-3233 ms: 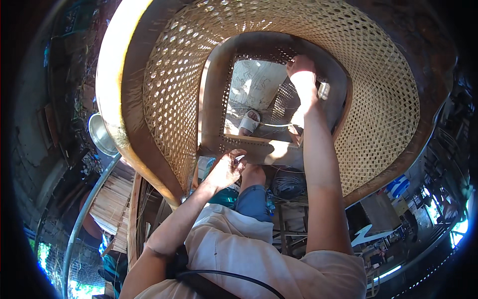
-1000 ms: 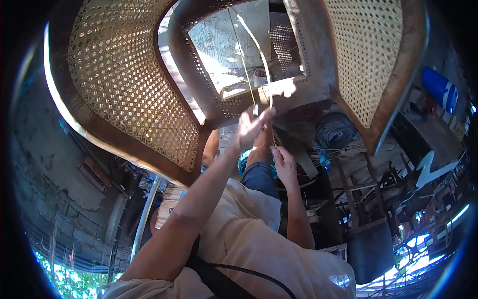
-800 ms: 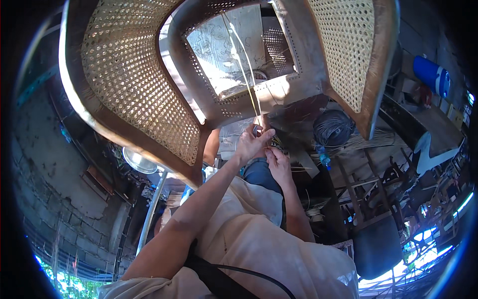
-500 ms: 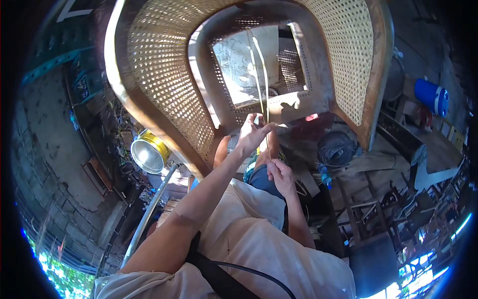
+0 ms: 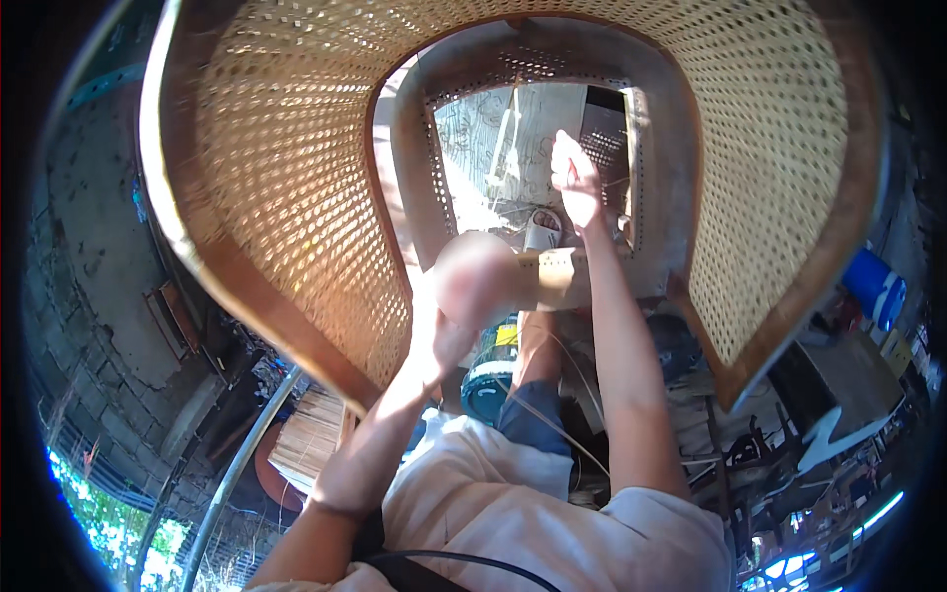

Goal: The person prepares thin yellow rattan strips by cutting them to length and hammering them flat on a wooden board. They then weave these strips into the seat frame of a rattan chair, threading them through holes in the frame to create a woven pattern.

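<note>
A wooden armchair stands before me, its curved back and sides filled with woven cane (image 5: 296,187). The seat frame (image 5: 412,187) has rows of small holes around an open middle. Pale cane strands (image 5: 510,133) show in that opening. My left hand (image 5: 473,281) is at the front rail (image 5: 557,279), its fingers smeared by blur. Over the opening, toward its right side, my right hand (image 5: 577,183) is raised with fingers pressed together; what they hold, if anything, is hidden. A thin strand (image 5: 567,429) curves beside my lap.
A sandalled foot (image 5: 543,232) shows through the seat opening. Between my legs stands a teal container (image 5: 485,390). On the left are a pole (image 5: 232,483) and a slatted wooden piece (image 5: 314,434). At the right is a blue cooler (image 5: 873,286).
My right hand has gone from near my lap up and forward over the seat opening. My left hand has moved back to the front rail. The chair fills more of the view.
</note>
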A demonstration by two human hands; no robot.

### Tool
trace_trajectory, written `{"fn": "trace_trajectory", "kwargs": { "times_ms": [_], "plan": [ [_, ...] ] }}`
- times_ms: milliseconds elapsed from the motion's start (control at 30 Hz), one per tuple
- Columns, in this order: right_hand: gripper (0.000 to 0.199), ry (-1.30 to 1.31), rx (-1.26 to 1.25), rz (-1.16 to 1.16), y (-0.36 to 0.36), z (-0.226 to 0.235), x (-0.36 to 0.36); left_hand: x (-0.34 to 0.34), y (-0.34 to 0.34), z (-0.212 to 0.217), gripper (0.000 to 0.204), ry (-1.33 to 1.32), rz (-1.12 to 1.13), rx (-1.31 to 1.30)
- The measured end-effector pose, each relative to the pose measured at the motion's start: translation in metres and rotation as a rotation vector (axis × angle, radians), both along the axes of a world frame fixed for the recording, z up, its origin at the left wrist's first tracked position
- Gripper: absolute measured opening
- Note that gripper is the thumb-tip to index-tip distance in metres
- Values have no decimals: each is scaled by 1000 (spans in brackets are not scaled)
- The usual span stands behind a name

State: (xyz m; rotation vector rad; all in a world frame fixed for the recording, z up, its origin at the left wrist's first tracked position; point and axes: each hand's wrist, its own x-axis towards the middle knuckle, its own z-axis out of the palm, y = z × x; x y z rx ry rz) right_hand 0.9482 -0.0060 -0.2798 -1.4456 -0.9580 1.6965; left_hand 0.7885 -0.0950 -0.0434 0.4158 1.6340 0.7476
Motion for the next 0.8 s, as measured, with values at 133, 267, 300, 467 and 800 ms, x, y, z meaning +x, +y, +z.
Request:
{"fn": "trace_trajectory", "kwargs": {
  "times_ms": [133,267,300,467,800],
  "plan": [
    [43,-345,-22,-4,94,-107,-55,2,14,12,22,-71,64,-38],
    [31,-76,49,-84,106,-81,-70,-3,18,4,20,-188,161,81],
    [28,-75,136,-96,105,-92,-68,-2,22,3,20,-209,187,95],
    [17,-355,204,170,103,-101,-68,-11,30,-8,21,-235,180,59],
    [16,-1158,-279,790,5,-328,54,16,73,-102,27,-81,26,28]
  ]
}}
